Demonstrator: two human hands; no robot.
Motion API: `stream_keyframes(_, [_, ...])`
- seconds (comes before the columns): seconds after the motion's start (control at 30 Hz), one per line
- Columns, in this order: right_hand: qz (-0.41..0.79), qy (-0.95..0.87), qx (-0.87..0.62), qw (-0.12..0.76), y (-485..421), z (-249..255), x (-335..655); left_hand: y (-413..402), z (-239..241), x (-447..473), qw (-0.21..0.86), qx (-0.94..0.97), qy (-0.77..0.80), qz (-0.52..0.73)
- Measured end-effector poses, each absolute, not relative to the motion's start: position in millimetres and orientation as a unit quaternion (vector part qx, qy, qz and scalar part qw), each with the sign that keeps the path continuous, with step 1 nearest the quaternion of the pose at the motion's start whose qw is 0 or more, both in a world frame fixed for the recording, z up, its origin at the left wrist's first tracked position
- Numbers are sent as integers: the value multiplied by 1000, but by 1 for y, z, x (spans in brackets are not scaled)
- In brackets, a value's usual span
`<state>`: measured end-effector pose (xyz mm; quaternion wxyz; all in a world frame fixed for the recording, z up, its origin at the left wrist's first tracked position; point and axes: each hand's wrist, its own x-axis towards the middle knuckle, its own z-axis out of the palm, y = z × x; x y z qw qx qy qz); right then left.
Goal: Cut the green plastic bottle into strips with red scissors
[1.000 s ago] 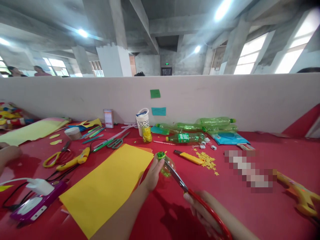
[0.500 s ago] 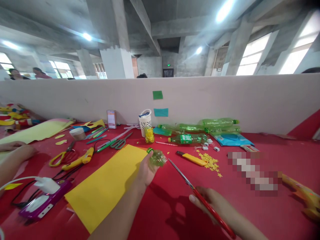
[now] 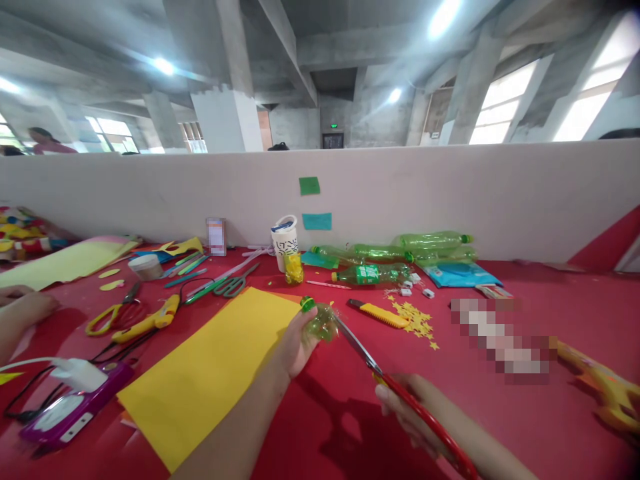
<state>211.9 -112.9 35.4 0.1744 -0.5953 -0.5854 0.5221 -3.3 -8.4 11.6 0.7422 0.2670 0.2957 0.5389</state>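
Red plastic handles mark the nearest item: my right hand (image 3: 411, 408), at the lower centre-right of the frame, is closed round the handle loops of the scissors (image 3: 381, 375), forearm entering from the lower right corner, wrist low over the red table cover (image 3: 345, 433). The blades run up and to the left, their tips touching or just beside the green bottle piece (image 3: 319, 321); how far the blades are parted cannot be told. My left hand (image 3: 296, 345), just left of centre, grips that piece from below and from the left, fingers curled round its clear green wall, capped neck pointing up and left, forearm entering from the bottom edge. Step in hand, as judged: presenting the piece to the blades for a cut. A cut here calls for a firm left-hand grip, fingertips kept clear of the blade line, and the thin plastic fed squarely between the blades. Left of that hand lies a yellow sheet (image 3: 210, 377), flat on the cover. Beyond the piece lie a yellow utility knife (image 3: 379, 313) and scattered yellow stars (image 3: 415, 322). Farther back, whole green bottles (image 3: 400, 257) lie on their sides against the grey partition (image 3: 425, 193). Another person's hand (image 3: 25, 308) rests at the left edge.
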Motion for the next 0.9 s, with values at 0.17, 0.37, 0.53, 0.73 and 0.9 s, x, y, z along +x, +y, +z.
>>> stream_keyframes(0.17, [527, -580, -593, 186, -114, 28, 211, -5, 10, -3, 745, 242, 304, 542])
stream_keyframes(0.37, [541, -581, -576, 195, -114, 33, 207, -7, 10, -1, 746, 253, 304, 536])
stream_keyframes(0.53, [540, -577, -576, 207, -115, 33, 208, -7, 10, -1, 740, 257, 315, 536])
stream_keyframes(0.73, [555, -556, -585, 202, -112, 27, 208, -6, 7, -3, 736, 286, 303, 533])
stream_keyframes(0.9, [553, -542, -606, 183, -113, 32, 203, -6, 6, -5, 731, 301, 309, 528])
